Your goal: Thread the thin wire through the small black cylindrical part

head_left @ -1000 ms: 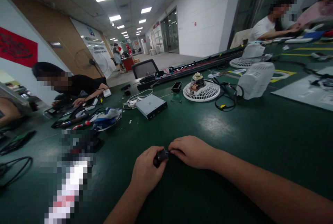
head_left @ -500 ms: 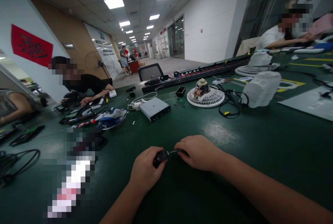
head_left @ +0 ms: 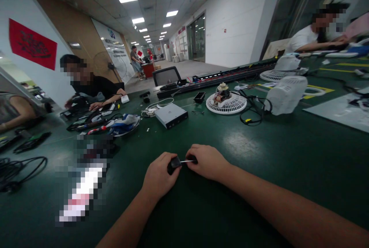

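Observation:
Low over the near part of the green table, my left hand point(head_left: 160, 174) is closed around a small black block-like part point(head_left: 173, 164), its kind unclear. My right hand point(head_left: 208, 162), fingers pinched, faces it from the right. Between the two hands runs a thin metal rod point(head_left: 186, 161), touching or nearly touching the black part at its left end. Its right end goes to something dark under my right fingers. Whether the rod belongs to a tool or a plug cannot be seen.
Ahead lies a grey disc drive point(head_left: 171, 115) beside a coiled white cable point(head_left: 150, 110). A small black tray point(head_left: 199, 97), an opened fan with white grille point(head_left: 226, 102) and a white housing point(head_left: 286, 95) stand farther right. People sit at the table's left and right.
Both hands have moved slightly up and left in the view, and the right has come closer to the left. The rod between them now shows brighter. The camera view has shifted a little.

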Motion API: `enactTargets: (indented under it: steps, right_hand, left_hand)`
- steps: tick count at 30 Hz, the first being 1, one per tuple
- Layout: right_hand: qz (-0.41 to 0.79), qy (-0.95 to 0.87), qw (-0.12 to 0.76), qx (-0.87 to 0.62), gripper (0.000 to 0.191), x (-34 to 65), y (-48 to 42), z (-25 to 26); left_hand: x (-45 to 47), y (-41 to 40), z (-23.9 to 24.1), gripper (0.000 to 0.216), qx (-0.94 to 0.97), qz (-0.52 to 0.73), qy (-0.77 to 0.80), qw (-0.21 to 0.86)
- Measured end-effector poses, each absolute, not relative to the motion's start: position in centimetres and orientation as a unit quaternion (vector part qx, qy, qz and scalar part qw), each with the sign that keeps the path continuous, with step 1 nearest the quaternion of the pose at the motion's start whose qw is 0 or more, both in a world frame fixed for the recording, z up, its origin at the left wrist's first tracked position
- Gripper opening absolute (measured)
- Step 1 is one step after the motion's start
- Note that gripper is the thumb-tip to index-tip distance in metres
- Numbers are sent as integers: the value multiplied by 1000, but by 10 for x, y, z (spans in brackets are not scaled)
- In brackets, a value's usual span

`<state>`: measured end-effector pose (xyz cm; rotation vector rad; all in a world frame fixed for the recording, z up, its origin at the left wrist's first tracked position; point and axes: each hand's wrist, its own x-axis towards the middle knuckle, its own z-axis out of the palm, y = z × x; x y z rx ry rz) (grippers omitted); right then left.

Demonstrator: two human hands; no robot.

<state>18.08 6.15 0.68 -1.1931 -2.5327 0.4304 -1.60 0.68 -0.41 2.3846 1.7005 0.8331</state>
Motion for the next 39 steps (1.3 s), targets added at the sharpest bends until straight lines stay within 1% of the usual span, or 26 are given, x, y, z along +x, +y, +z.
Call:
enactTargets:
  steps: [3,7,11,15,19,30,33,36,39]
  right_hand:
    - [156,-882,173,-410,17,181,60,10]
    - [198,-885,198,-372,13,179,56,9]
    - [244,-881,221,-339,19,178,54,8]
    - [272,-876,248,-310,18,179,55,11]
    - [310,-848,280,-326,16,179,52,17]
    - [295,-834,344,-316,10,179,52,12]
    - [293,-832,346,-321,9,178,51,10]
    - [306,-825,331,-341,3,178,51,12]
    - [352,-817,295,-349,7,180,53,15]
  left_hand:
    - [-18,7,-3,27,789,271,548,61]
    - [-17,6,-2,27,810,251,524,82]
    - [-18,6,-3,25,817,241,519,71]
    - [-21,7,-5,29,811,254,523,62]
    - [-22,7,-6,30,810,263,522,52]
    - [-20,4,-4,30,839,280,467,13]
    - [-21,3,-4,31,842,293,453,-2]
    - [-21,3,-3,30,849,298,437,-8]
    - [-20,2,-2,29,855,294,426,-11]
